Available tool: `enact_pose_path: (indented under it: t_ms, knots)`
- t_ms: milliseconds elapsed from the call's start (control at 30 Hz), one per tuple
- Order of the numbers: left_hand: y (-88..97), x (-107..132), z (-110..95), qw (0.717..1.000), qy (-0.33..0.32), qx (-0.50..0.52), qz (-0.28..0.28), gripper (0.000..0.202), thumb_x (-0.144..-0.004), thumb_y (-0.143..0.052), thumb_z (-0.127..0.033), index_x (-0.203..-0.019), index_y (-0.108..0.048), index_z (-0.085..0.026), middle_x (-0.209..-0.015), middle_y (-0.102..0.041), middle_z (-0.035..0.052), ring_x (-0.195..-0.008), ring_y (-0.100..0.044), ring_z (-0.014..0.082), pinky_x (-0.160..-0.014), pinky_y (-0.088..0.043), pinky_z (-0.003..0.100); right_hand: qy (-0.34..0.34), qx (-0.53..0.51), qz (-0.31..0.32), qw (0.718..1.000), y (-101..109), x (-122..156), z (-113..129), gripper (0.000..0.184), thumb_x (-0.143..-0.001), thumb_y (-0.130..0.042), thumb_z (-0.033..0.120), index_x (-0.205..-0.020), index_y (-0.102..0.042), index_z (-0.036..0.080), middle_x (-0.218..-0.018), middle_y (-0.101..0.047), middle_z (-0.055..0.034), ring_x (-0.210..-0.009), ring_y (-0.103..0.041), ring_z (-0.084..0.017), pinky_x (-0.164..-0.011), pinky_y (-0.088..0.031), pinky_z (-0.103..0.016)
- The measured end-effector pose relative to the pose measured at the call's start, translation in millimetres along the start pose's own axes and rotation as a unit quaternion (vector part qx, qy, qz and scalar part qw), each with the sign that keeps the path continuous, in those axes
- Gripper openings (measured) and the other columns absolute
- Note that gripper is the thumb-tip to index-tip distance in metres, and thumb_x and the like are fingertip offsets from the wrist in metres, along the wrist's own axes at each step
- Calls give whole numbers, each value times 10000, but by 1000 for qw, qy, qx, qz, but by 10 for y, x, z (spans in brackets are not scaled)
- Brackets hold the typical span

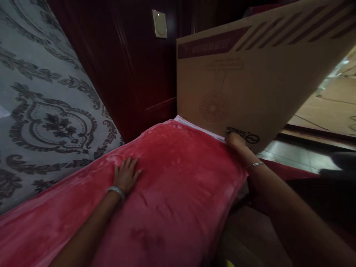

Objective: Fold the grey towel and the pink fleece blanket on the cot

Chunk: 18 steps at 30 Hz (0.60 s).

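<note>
A red plush cloth (pixel 172 167) lies spread over a long surface in front of me, with a few faint creases in it. My left hand (pixel 126 174) rests flat on its left part, fingers spread, a bracelet at the wrist. Along the far edge of the cloth runs a thin white border (pixel 200 129). My right hand (pixel 236 142) is at the far right corner, its fingers closed on the cloth's edge. Its fingertips are partly hidden and blurred. What lies under the cloth is covered.
A large cardboard box (pixel 267 74) stands just beyond the far edge. Behind it is a dark red wooden panel (pixel 119 66) with a switch plate (pixel 160 24). Patterned wallpaper (pixel 52 111) borders the left side. Tiled floor (pixel 294 155) shows at the right.
</note>
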<state>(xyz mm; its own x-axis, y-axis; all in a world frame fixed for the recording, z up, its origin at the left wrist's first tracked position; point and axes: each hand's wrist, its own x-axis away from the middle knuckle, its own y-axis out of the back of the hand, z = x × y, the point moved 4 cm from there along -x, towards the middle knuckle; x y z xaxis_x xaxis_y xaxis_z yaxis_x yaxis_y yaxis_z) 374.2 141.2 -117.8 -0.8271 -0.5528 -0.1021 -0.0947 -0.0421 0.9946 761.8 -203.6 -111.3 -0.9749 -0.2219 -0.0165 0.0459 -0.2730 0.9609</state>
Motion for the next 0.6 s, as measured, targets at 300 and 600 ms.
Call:
enact_pose_path:
  t_ms: [300, 600]
  knots:
    - [-79, 1629, -296, 975, -135, 171, -46, 526, -976, -463, -400, -1485, -528, -281, -1575, -483, 56, -1475, -418, 286, -1226, -352, 532, 62, -28, 88, 994, 15, 570, -472, 284, -928, -545, 187, -1027, -803, 119, -1064, -755, -157, -1018, -697, -231, -806, -494, -224]
    - [-390, 2765, 129, 960, -29, 257, -106, 559, -1007, -377, -333, -1562, -371, -405, -1597, -450, -11, -1427, -488, 254, -1137, -500, 512, 101, -63, 86, 989, 87, 936, -375, 322, -934, -649, 329, -1160, -728, 113, -1114, -728, -145, -973, -682, -221, -772, -493, -242]
